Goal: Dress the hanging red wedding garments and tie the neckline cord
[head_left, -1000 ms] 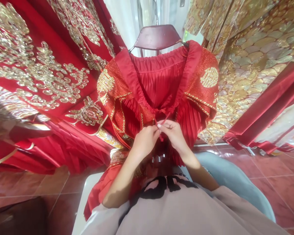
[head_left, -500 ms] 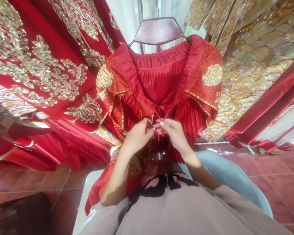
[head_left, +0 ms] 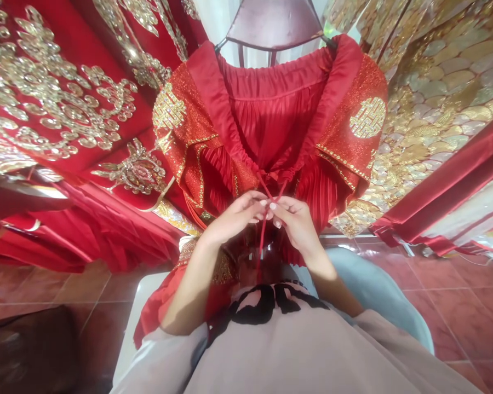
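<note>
Left hand and right hand — both pinch red cord.

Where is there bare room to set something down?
Bare tiled floor lies right of the pale blue seat; a narrower patch shows between the brown object and the white surface. Crowded: the middle, where left hand and right hand hold the red cord.

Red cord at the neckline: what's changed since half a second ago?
The left hand has moved right and now meets the right hand at the red cord; whether it pinches the cord is unclear. A longer cord end now hangs below the hands. The right hand stays on the cord, and the red garment remains on its hanger.
</note>
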A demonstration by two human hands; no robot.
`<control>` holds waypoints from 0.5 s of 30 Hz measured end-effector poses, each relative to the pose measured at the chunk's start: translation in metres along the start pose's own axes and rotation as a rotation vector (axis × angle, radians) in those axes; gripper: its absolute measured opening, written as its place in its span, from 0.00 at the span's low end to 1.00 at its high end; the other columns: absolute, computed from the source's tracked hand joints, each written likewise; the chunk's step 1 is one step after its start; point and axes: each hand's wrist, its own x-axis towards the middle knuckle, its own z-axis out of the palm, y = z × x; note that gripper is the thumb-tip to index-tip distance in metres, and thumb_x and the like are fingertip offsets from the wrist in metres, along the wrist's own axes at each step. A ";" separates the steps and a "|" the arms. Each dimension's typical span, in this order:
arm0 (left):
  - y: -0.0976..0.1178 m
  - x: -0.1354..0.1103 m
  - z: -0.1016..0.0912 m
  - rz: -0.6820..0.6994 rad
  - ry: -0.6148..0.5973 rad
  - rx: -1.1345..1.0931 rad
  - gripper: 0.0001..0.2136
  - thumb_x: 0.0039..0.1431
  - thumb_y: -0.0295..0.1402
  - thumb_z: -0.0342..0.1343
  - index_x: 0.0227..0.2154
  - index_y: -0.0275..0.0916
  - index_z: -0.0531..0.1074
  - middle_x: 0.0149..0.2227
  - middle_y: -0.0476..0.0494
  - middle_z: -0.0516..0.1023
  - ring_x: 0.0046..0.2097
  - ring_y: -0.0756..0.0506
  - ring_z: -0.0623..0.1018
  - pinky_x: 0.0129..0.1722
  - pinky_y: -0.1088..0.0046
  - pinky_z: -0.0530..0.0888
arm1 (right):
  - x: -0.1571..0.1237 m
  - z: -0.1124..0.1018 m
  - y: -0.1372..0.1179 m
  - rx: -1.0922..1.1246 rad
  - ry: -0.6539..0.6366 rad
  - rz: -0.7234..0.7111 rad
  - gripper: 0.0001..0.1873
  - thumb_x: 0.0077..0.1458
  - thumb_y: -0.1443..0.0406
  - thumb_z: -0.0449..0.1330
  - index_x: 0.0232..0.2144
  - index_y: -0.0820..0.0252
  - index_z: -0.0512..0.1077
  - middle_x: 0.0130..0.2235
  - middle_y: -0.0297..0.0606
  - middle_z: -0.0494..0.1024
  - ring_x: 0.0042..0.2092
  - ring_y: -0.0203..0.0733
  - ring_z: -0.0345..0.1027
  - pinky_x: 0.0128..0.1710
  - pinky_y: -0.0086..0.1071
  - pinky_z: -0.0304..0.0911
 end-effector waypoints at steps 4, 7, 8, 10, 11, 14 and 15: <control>-0.010 0.008 0.009 0.010 -0.075 -0.067 0.11 0.60 0.38 0.51 0.30 0.34 0.70 0.27 0.48 0.71 0.27 0.54 0.72 0.29 0.80 0.71 | 0.000 -0.004 0.002 -0.017 -0.037 0.016 0.12 0.45 0.58 0.66 0.27 0.62 0.74 0.20 0.29 0.70 0.19 0.26 0.56 0.17 0.23 0.50; -0.008 0.012 0.010 0.025 0.095 -0.087 0.12 0.56 0.40 0.56 0.30 0.34 0.71 0.22 0.52 0.68 0.21 0.56 0.63 0.20 0.81 0.60 | 0.001 -0.008 0.001 -0.045 -0.064 0.046 0.12 0.49 0.58 0.64 0.30 0.62 0.73 0.18 0.26 0.64 0.16 0.24 0.50 0.15 0.22 0.44; -0.007 0.013 0.010 0.061 0.146 -0.068 0.12 0.54 0.40 0.58 0.30 0.34 0.72 0.22 0.52 0.68 0.21 0.56 0.63 0.20 0.81 0.58 | 0.001 -0.008 0.000 -0.076 -0.072 0.043 0.13 0.50 0.57 0.63 0.29 0.62 0.73 0.18 0.26 0.64 0.16 0.24 0.49 0.15 0.21 0.44; -0.004 0.016 0.009 0.134 0.179 -0.008 0.12 0.52 0.40 0.59 0.27 0.34 0.72 0.23 0.51 0.70 0.23 0.55 0.65 0.22 0.80 0.60 | 0.000 -0.007 -0.002 -0.171 -0.104 0.043 0.14 0.51 0.56 0.61 0.27 0.64 0.72 0.18 0.27 0.66 0.16 0.24 0.51 0.16 0.22 0.46; -0.004 0.017 0.009 0.160 0.178 0.025 0.13 0.52 0.40 0.59 0.24 0.34 0.71 0.22 0.50 0.70 0.24 0.55 0.66 0.24 0.79 0.61 | 0.000 -0.006 -0.003 -0.222 -0.127 0.050 0.15 0.52 0.56 0.61 0.26 0.64 0.71 0.18 0.28 0.67 0.16 0.24 0.52 0.16 0.22 0.48; -0.003 0.019 0.011 0.200 0.236 0.113 0.15 0.51 0.39 0.59 0.18 0.35 0.66 0.21 0.50 0.69 0.24 0.54 0.66 0.25 0.78 0.62 | 0.000 -0.005 -0.002 -0.284 -0.160 0.089 0.16 0.50 0.56 0.62 0.22 0.64 0.70 0.17 0.30 0.69 0.16 0.25 0.54 0.16 0.23 0.50; -0.003 0.019 0.011 0.201 0.264 0.138 0.15 0.51 0.38 0.59 0.17 0.35 0.65 0.21 0.50 0.69 0.24 0.54 0.65 0.25 0.78 0.62 | 0.001 -0.005 -0.001 -0.265 -0.162 0.104 0.16 0.49 0.56 0.62 0.22 0.64 0.70 0.17 0.30 0.69 0.15 0.26 0.55 0.16 0.23 0.50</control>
